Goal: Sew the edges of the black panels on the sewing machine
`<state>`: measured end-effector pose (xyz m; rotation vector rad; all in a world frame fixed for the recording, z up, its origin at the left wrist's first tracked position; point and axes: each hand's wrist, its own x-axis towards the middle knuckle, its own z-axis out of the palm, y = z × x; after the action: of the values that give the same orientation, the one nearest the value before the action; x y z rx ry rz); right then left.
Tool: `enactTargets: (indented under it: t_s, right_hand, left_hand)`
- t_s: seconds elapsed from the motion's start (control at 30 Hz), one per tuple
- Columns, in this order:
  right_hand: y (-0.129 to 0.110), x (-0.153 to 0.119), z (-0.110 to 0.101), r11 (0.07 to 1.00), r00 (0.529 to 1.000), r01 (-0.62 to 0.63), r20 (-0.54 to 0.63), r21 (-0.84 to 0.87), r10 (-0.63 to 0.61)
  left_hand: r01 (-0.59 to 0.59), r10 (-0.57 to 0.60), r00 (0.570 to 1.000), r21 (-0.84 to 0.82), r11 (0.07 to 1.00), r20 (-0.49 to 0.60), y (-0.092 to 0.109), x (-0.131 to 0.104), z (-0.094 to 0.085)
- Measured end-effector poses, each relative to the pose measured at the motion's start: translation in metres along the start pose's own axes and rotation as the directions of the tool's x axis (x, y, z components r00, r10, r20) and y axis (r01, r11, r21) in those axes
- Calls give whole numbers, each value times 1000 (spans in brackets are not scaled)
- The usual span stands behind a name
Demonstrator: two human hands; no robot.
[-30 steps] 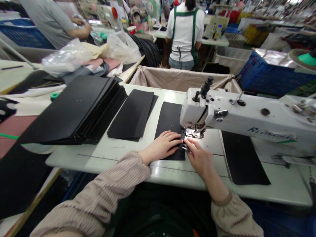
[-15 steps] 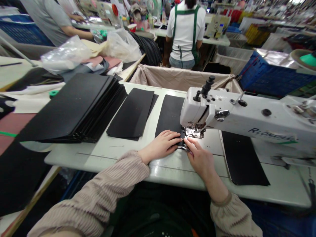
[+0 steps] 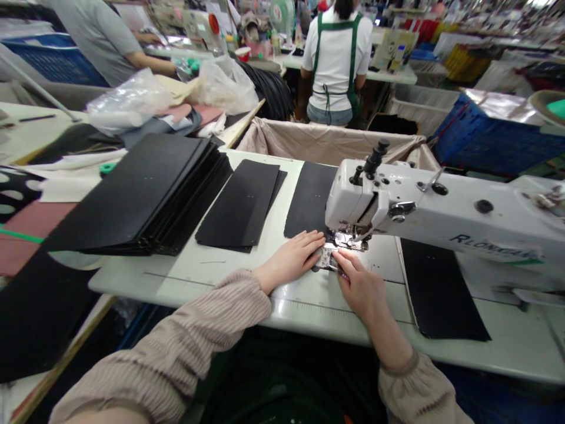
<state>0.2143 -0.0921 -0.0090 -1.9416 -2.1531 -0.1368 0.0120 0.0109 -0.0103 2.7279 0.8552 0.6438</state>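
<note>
A black rectangular panel (image 3: 309, 197) lies flat on the sewing machine bed, its right edge passing under the presser foot (image 3: 351, 240). My left hand (image 3: 295, 256) rests palm down at the panel's near end, fingers stretched out and lying flat. Close to the needle, my right hand (image 3: 359, 282) has its fingers extended, tips on the metal plate (image 3: 325, 257) in front of the foot. A small shiny metal piece shows beneath those fingers; I cannot make out what it is. The white sewing machine head (image 3: 353, 197) stands over the panel's right side.
Left of my hands are two overlapping black panels (image 3: 241, 203) and a thick stack of black panels (image 3: 136, 194). Another black panel (image 3: 441, 288) lies right, under the machine arm. A cloth-lined bin (image 3: 335, 144) stands behind the table. A co-worker (image 3: 336, 65) is beyond it.
The black panel has moved away from me under the foot, baring the metal plate between my hands. Both hands stay close to the foot. The whole view has shifted slightly.
</note>
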Motion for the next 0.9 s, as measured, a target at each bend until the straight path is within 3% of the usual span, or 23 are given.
enactTargets:
  t_s: [0.9]
  right_hand:
    - [1, -1, -1, 1000, 1000, 7, 25, 15, -7]
  left_hand:
    - [14, -14, 1000, -7, 1000, -2, -4, 11, 0]
